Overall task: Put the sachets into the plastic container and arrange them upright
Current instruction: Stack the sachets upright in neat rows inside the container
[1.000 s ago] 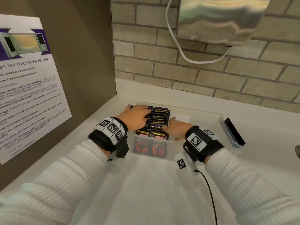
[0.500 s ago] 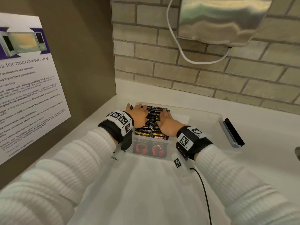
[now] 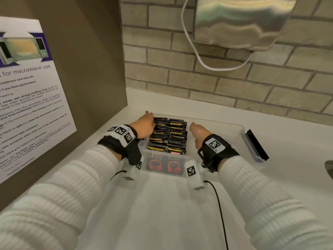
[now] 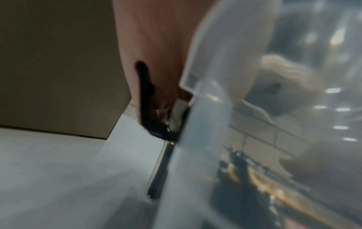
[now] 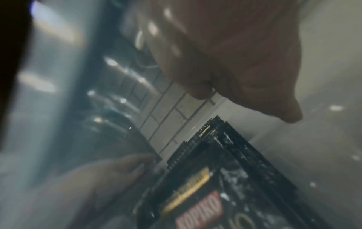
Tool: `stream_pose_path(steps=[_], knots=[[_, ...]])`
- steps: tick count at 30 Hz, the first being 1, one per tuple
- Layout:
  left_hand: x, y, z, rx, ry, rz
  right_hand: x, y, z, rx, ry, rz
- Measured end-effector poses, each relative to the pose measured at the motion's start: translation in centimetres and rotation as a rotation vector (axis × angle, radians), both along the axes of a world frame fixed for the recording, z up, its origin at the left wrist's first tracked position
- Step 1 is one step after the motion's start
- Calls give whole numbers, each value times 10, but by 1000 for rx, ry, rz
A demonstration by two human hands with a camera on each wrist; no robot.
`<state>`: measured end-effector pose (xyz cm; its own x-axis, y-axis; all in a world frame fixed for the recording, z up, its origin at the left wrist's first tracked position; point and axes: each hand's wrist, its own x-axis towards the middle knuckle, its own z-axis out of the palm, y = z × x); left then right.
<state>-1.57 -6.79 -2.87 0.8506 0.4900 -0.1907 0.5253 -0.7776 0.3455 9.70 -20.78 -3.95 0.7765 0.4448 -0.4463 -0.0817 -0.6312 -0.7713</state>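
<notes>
The sachets [image 3: 167,136] stand upright in two rows at the 9 o'clock end of the plastic container [image 3: 234,130], so the packed rows support each other. The left hand [image 3: 146,126] lies flat against their outer side, I think to keep them straight. The right hand [image 3: 197,132], open and holding nothing, hovers at their 3 o'clock side.

Open room in the plastic container [image 3: 232,131] right of the packed sachets [image 3: 168,136]; side panel [image 3: 81,69] close left.

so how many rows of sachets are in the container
2. Left row beside the left hand; right row next to it, with the right hand just right of it. All sit in the container's left part.
</notes>
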Motion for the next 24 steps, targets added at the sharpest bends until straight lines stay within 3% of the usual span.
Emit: stream_pose_path(steps=[3, 6, 11, 16, 18, 24], knots=[[-4, -3, 1, -32, -26, 29, -2, -1, -5, 150, 252, -15], [-6, -2, -7, -31, -65, 44, -4, 4, -13, 181, 246, 11], [-7, 1, -12, -25, -93, 31, -11, 4, -6, 302, 412, -25], [-6, 4, -16, -68, -131, 58, -9, 2, -10, 262, 403, -40], [-7, 3, -16, -75, -139, 65, -8, -1, -10, 299, 518, -3], [-7, 3, -17, -86, -153, 46, -9, -8, -8, 263, 596, 46]])
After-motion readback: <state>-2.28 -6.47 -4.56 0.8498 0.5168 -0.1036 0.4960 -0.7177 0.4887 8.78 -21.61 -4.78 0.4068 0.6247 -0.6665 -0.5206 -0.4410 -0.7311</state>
